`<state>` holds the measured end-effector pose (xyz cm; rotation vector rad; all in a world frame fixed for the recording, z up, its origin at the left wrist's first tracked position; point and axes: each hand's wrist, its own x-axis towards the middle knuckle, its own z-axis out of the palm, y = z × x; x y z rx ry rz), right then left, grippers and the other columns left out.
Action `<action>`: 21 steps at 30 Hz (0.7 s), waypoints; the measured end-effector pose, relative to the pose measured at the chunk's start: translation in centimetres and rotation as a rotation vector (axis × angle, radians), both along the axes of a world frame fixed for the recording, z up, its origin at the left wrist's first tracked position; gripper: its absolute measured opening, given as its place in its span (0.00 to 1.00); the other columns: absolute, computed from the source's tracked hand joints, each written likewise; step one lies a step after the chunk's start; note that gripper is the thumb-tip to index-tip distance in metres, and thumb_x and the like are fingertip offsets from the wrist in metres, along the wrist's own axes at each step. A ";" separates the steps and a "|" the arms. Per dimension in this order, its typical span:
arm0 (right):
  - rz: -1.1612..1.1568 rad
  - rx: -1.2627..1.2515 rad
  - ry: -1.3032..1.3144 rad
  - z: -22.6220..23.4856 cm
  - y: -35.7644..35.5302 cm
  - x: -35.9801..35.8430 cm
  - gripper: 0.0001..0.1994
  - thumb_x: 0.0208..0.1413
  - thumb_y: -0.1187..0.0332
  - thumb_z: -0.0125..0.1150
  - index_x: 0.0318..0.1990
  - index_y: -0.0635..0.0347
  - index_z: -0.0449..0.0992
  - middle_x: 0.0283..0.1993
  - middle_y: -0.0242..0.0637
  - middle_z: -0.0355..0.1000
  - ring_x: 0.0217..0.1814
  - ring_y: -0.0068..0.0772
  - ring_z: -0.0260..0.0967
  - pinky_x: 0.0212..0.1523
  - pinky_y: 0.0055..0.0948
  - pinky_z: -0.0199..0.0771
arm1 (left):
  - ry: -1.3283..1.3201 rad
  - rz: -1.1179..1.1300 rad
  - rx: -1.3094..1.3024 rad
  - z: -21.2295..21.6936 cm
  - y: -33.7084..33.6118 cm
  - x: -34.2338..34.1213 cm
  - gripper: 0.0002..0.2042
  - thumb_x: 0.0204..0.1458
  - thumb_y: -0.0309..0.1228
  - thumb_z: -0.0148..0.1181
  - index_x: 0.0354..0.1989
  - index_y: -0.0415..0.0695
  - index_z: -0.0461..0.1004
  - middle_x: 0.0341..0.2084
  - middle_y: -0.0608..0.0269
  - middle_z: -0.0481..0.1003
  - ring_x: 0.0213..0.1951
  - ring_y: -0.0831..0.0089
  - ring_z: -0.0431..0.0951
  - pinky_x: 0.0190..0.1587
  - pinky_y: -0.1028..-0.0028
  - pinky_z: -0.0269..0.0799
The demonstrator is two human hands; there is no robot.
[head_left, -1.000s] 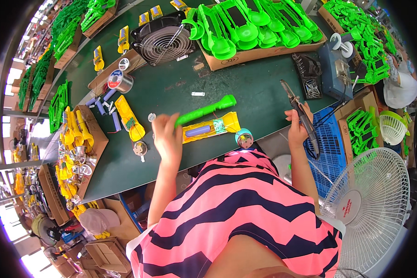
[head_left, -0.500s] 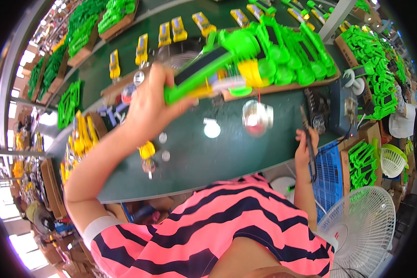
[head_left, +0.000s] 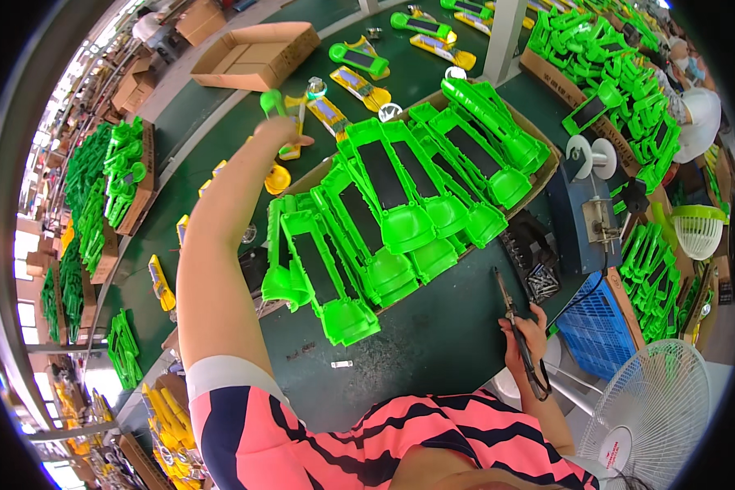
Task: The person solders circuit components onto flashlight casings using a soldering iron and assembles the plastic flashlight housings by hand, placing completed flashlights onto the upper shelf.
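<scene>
Left hand (head_left: 279, 131) grips green-yellow flashlight (head_left: 286, 122)

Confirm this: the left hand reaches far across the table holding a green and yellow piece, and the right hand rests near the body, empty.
Not empty. In the head view the right hand grips a slim dark tool, tip pointing up. The left hand does reach far across the table with the green and yellow piece.
</scene>
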<state>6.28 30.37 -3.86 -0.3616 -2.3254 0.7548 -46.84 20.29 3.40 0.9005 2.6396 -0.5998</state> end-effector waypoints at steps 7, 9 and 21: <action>-0.033 -0.019 0.070 -0.1 0.0 -0.3 0.05 0.50 0.73 0.51 0.35 0.60 0.66 0.24 0.36 0.73 0.24 0.29 0.70 0.53 0.46 0.55 | 0.299 -1.014 0.480 -3.7 4.5 2.0 0.24 0.36 0.30 0.60 0.46 0.45 0.64 0.38 0.56 0.70 0.41 0.59 0.71 0.42 0.63 0.69; -0.032 -0.026 0.092 -0.6 -0.1 -0.3 0.09 0.48 0.72 0.56 0.37 0.61 0.67 0.25 0.35 0.74 0.26 0.31 0.71 0.52 0.44 0.56 | 0.283 -1.298 0.656 -2.8 3.8 2.0 0.24 0.34 0.26 0.60 0.45 0.45 0.64 0.37 0.56 0.70 0.40 0.58 0.71 0.40 0.64 0.70; -0.029 0.043 0.261 6.3 0.2 -5.1 0.08 0.51 0.70 0.52 0.39 0.60 0.70 0.31 0.36 0.73 0.40 0.32 0.68 0.59 0.45 0.46 | 0.668 -0.870 0.391 19.6 -9.6 25.0 0.20 0.32 0.32 0.63 0.34 0.39 0.63 0.17 0.60 0.70 0.26 0.67 0.73 0.32 0.69 0.67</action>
